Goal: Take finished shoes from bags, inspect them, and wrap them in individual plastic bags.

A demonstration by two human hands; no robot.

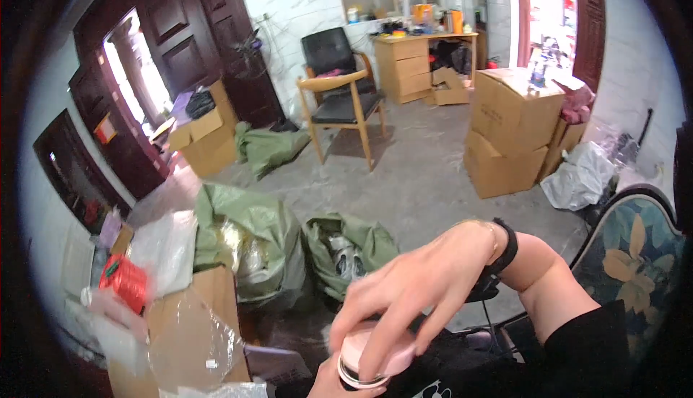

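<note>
My right hand (415,290) reaches in from the right, a dark band on its wrist, and its fingers curl over the top of a small round pink container with a metal rim (368,362). My left hand (328,385) shows only partly at the bottom edge, cupped under the same container. The container sits low in the middle of the view, above dark fabric (447,373) with a white print.
Green sacks (253,239) lie on the grey floor ahead. An open cardboard box with clear plastic (191,326) and a red spool (126,279) are at left. Stacked cartons (509,131) stand right, a wooden chair (343,102) and desk (415,59) farther back. A floral armchair (639,254) is at right.
</note>
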